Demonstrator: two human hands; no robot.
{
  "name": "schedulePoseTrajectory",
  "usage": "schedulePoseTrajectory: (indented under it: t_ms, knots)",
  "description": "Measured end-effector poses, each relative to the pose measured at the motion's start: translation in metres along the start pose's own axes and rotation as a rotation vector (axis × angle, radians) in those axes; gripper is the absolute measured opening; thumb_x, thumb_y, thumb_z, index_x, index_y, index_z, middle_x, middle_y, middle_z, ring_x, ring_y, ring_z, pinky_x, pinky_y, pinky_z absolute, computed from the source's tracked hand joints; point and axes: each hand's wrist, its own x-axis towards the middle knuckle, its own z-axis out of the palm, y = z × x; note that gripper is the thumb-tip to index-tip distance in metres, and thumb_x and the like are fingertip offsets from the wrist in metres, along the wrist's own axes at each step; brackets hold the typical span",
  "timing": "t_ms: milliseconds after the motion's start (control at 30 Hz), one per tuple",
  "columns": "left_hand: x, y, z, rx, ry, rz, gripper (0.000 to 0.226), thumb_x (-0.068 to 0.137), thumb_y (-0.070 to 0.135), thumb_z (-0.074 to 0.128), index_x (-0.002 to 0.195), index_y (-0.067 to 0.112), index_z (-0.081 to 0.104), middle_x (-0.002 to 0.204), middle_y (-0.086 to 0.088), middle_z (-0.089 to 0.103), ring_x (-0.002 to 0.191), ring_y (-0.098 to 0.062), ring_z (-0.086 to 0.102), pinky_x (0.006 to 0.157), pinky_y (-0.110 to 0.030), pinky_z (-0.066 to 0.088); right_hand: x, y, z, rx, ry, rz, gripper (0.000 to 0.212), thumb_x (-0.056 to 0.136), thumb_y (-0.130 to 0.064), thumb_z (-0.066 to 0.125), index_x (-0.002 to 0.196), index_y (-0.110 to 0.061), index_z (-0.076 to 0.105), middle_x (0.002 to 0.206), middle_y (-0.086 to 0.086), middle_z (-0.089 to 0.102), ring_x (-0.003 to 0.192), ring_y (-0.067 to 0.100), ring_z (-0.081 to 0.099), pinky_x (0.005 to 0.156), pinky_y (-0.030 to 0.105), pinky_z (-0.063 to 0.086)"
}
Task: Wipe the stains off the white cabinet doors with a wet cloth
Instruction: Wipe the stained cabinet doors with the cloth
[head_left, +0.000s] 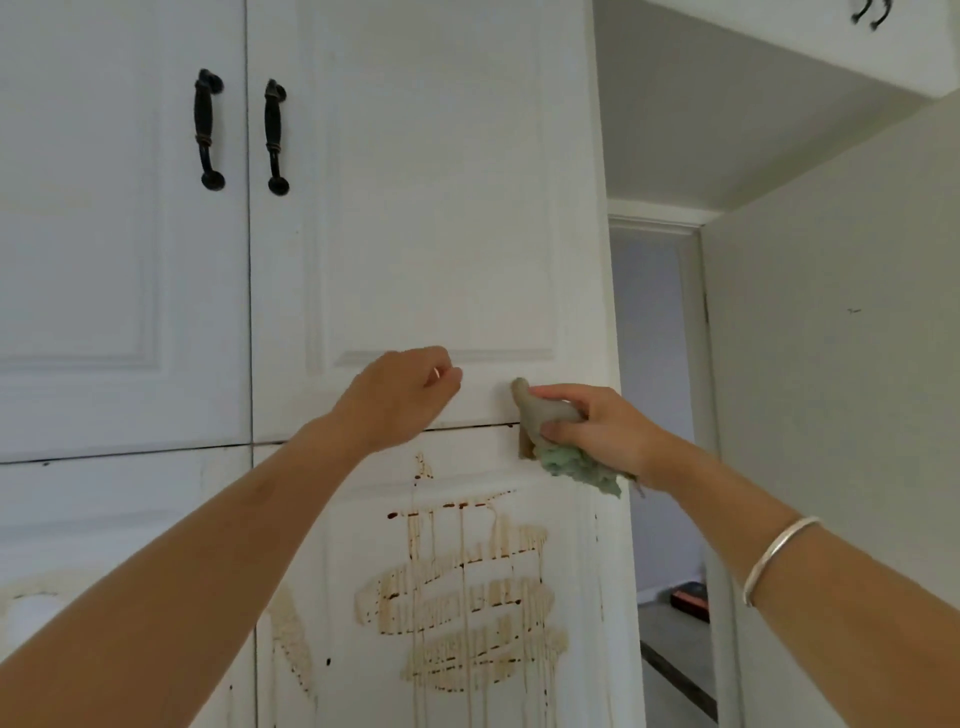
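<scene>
Both arms raised and reaching forward to the white cabinet front, forearms bare.

Right hand (597, 428): wrist slightly bent, fingers and thumb curled round a bunched cloth (556, 447). Firm grip. Index finger lies along the top of the wad. The cloth is pale green, with its leading end gone brownish. It is pressed to the cabinet at the right end of the horizontal seam (467, 427), overlapping the bottom rail of the upper right door (436, 208) and the top corner of the lower right door (566, 561). A loose green tail hangs below the palm. Silver bangle (779, 558) sits on the right forearm.

Left hand (400, 397): back of hand toward the camera, fingers tucked into a loose fist with nothing visible inside. It sits over the bottom rail of the upper right door, just left of the cloth and apart from it. Whether the knuckles actually touch the door is hard to tell from this angle.

Stains (467, 597): brown smears and dark spots with thin vertical runs cover the lower right door's panel, below both hands. A paler tan streak (291, 634) runs down near the gap between the lower doors. More faint tan marking on the lower left door (36, 587).

Two dark metal handles (209, 130) (275, 137) hang upright either side of the upper doors' centre gap. The upper doors look clean. An open doorway (654, 415) lies to the right of the cabinet.
</scene>
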Motion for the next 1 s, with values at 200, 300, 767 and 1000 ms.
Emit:
schedulePoseTrajectory:
  t_ms: [200, 300, 767, 1000]
  knots:
    - [-0.043, 0.004, -0.010, -0.751, -0.194, -0.232, 0.038, 0.089, 0.030, 0.053, 0.127, 0.025, 0.051, 0.126, 0.010, 0.057, 0.115, -0.009, 0.055, 0.101, -0.036, 0.044, -0.019, -0.047, 0.057, 0.690, -0.299, 0.105, 0.021, 0.089, -0.026, 0.058, 0.098, -0.009, 0.063, 0.080, 0.008, 0.065, 0.062, 0.016, 0.060, 0.054, 0.025, 0.051]
    - [-0.062, -0.005, -0.027, -0.950, -0.209, -0.320, 0.028, 0.093, 0.023, 0.054, 0.116, 0.007, 0.061, 0.110, -0.012, 0.067, 0.107, -0.022, 0.063, 0.095, -0.037, 0.051, -0.016, -0.063, 0.085, 0.921, -0.343, 0.148, 0.022, 0.079, -0.030, 0.060, 0.071, -0.010, 0.069, 0.076, 0.009, 0.060, 0.061, 0.015, 0.055, 0.053, 0.022, 0.051]
    - [-0.091, -0.037, -0.064, -0.847, 0.194, -0.676, 0.023, 0.088, 0.022, 0.064, 0.104, 0.007, 0.068, 0.097, -0.014, 0.072, 0.084, -0.025, 0.067, 0.073, -0.036, 0.058, -0.014, -0.052, 0.133, 1.012, -0.518, 0.271, 0.066, 0.086, -0.064, 0.050, 0.126, -0.012, 0.060, 0.116, 0.012, 0.065, 0.103, 0.032, 0.064, 0.092, 0.047, 0.052]
    - [-0.097, -0.039, -0.064, -0.797, 0.185, -0.709, 0.024, 0.087, 0.023, 0.065, 0.103, 0.006, 0.068, 0.101, -0.017, 0.071, 0.092, -0.031, 0.068, 0.085, -0.042, 0.056, -0.010, -0.068, 0.134, 0.644, -0.304, 0.100, 0.027, 0.095, -0.040, 0.056, 0.083, -0.019, 0.069, 0.089, 0.003, 0.067, 0.085, 0.017, 0.065, 0.086, 0.034, 0.053]
